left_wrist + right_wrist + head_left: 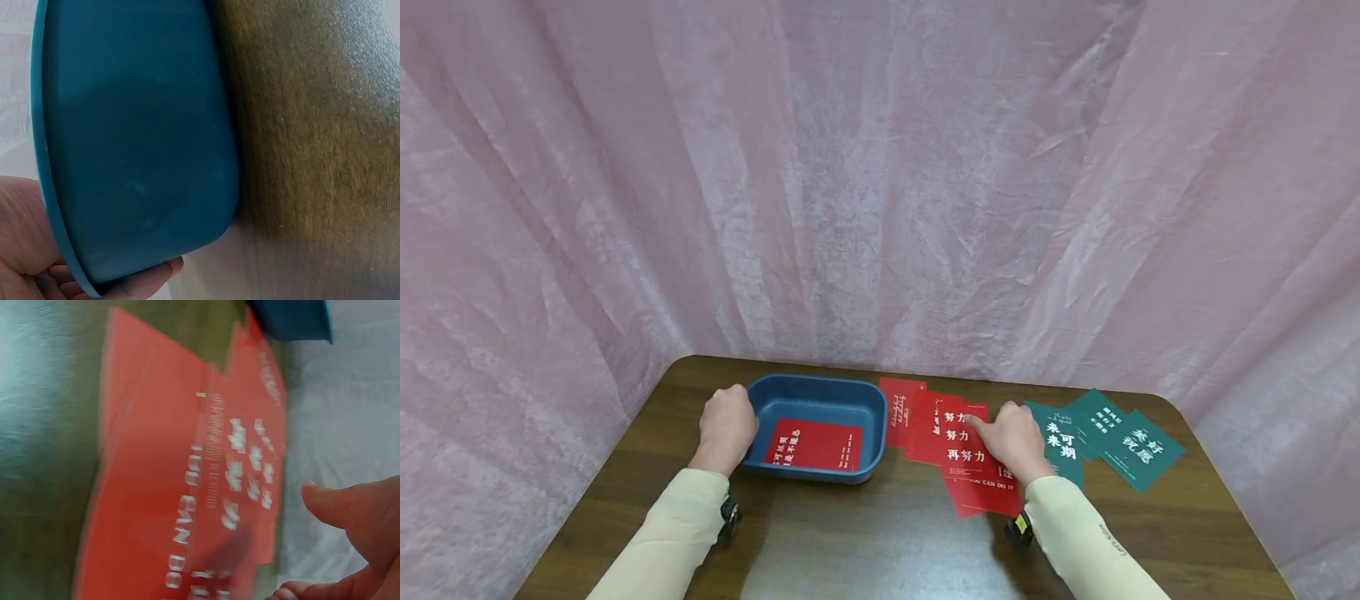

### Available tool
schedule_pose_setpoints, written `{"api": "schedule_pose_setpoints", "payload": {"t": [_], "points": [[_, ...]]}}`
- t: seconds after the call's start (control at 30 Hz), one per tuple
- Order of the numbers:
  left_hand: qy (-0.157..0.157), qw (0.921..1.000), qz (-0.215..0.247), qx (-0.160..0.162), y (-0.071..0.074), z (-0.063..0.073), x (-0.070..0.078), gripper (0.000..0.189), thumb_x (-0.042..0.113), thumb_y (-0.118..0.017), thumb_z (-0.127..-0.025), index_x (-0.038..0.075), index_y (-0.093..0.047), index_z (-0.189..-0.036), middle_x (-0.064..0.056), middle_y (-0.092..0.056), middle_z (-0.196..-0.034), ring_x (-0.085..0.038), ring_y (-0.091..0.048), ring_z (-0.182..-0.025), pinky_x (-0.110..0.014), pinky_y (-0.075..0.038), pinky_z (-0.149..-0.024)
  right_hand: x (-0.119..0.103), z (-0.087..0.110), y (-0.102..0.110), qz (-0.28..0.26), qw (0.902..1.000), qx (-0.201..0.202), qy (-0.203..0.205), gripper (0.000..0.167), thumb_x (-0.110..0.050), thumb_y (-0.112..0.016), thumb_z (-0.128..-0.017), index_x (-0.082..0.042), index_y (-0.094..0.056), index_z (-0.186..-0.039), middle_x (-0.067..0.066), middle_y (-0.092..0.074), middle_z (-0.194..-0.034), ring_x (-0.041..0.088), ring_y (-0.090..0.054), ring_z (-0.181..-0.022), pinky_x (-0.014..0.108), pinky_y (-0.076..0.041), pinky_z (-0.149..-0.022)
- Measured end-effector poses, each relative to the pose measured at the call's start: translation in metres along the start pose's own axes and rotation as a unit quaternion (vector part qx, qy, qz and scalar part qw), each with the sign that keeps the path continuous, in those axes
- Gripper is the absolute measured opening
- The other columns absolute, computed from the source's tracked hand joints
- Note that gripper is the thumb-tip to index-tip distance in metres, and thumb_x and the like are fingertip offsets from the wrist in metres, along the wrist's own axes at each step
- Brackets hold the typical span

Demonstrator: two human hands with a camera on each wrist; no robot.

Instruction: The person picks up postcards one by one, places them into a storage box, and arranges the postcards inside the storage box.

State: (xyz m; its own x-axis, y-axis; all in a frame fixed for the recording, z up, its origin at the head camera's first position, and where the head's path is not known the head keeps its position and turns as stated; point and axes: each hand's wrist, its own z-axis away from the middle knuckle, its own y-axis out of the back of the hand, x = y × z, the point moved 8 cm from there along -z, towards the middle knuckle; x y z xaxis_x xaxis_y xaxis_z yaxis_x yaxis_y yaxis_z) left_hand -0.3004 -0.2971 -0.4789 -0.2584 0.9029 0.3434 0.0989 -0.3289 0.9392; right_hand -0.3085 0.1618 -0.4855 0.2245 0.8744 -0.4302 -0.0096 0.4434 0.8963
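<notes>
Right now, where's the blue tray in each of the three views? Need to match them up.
Head: blue tray, left of centre in the lower half, left hand gripping its left end.
Left wrist: large, cut off by the top edge, left of centre; left hand at its lower corner.
Right wrist: only part of it, at the top edge right of centre, above the red cards.
Shared landmark: wooden table.

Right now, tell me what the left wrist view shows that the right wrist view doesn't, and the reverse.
Only the left wrist view shows the left hand, gripping the blue tray at its rim. Only the right wrist view shows the red cards, with white lettering, and the right hand near them, thumb apart from its fingers. Both show part of the blue tray, the wooden table and the pale curtain.
</notes>
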Motion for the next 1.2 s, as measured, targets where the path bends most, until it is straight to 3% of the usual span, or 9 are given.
{"api": "schedule_pose_setpoints", "payload": {"t": [0.2, 0.43, 0.87, 1.2], "points": [[-0.002, 1.0, 0.001, 0.003, 0.001, 0.0, 0.002, 0.03, 0.014, -0.068, -0.081, -0.01, -0.064, -0.098, -0.029, -0.066, -0.088, -0.037, -0.066, -0.065, -0.052, -0.055, -0.055, 0.008, 0.005, -0.015, 0.038, 0.9981, -0.032, -0.037, 0.073, -0.059, -0.071, -0.069, 0.002, -0.046, -0.098, 0.019, -0.048, -0.094, 0.027, -0.052, -0.074, 0.032, -0.044, -0.049], [-0.006, 0.9999, 0.004, 0.008, 0.002, 0.0, 0.003, 0.029, 0.013, -0.068, -0.08, -0.01, -0.063, -0.097, -0.029, -0.067, -0.087, -0.038, -0.066, -0.066, -0.052, -0.055, -0.056, 0.014, 0.004, -0.021, 0.045, 0.9964, -0.037, -0.062, 0.084, -0.061, -0.076, -0.06, 0.002, -0.039, -0.102, 0.018, -0.048, -0.091, 0.028, -0.054, -0.076, 0.032, -0.046, -0.049], [0.003, 0.9999, -0.004, -0.015, -0.001, -0.001, 0.001, 0.032, 0.014, -0.069, -0.081, -0.01, -0.062, -0.101, -0.028, -0.067, -0.088, -0.035, -0.066, -0.064, -0.05, -0.056, -0.057, 0.016, 0.004, -0.017, 0.025, 0.9972, -0.053, -0.047, 0.071, -0.05, -0.079, -0.064, 0.0, -0.043, -0.1, 0.015, -0.056, -0.086, 0.025, -0.058, -0.071, 0.033, -0.047, -0.051], [0.0, 0.9999, -0.005, -0.011, -0.001, 0.001, 0.001, 0.032, 0.014, -0.07, -0.08, -0.01, -0.063, -0.1, -0.029, -0.067, -0.089, -0.037, -0.066, -0.066, -0.051, -0.056, -0.059, 0.017, 0.004, -0.017, 0.001, 0.9966, -0.063, -0.053, 0.067, -0.043, -0.08, -0.066, 0.002, -0.043, -0.099, 0.015, -0.058, -0.084, 0.025, -0.058, -0.071, 0.032, -0.047, -0.051]]}}
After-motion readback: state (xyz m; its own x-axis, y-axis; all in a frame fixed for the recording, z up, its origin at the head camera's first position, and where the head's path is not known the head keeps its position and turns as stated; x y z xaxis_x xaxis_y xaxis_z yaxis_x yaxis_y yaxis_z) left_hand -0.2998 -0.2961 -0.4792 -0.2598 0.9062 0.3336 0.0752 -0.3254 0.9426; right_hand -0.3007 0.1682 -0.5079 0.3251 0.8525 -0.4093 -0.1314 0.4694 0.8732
